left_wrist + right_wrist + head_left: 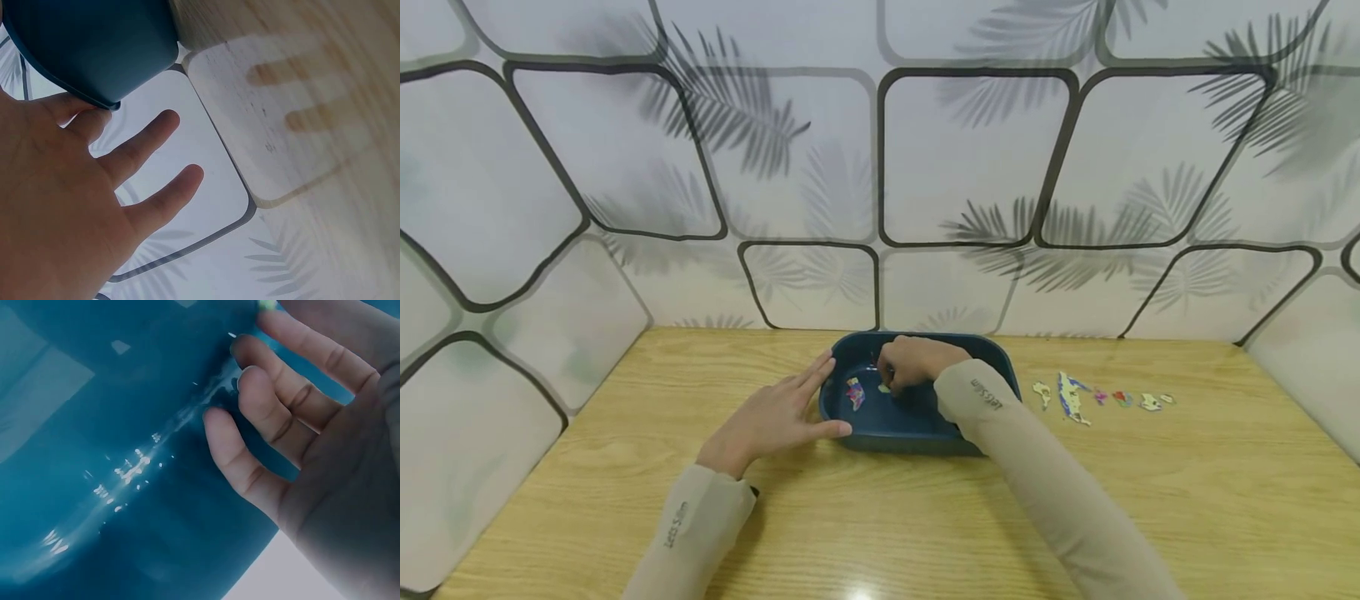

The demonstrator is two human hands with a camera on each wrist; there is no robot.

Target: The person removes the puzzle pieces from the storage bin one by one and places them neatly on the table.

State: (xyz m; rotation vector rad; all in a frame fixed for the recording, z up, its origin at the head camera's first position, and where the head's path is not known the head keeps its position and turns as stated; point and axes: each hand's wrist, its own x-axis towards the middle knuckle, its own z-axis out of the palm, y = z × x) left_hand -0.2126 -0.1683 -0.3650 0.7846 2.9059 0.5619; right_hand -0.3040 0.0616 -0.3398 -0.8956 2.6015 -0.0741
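A dark blue-green plastic basin (917, 443) stands on the table near the wall, its inside wet and shiny. My left hand (778, 421) touches the basin's left end with fingers extended, fingertips at the rim and the thumb by the front corner. In the left wrist view two fingers meet the rim (94, 100) while the other two stretch free. My right hand (917, 362) reaches into the basin with bent fingers. Between its thumb and index fingertip it pinches a small pale yellow-green piece (267, 305). A flat multicoloured piece (855, 393) lies on the basin floor to the left.
Several small flat cut-out pieces lie in a row on the wooden table (880, 533) right of the basin, among them a tall blue and cream one (1070, 398) and a red and green one (1122, 399). A patterned wall (955, 167) rises close behind the basin.
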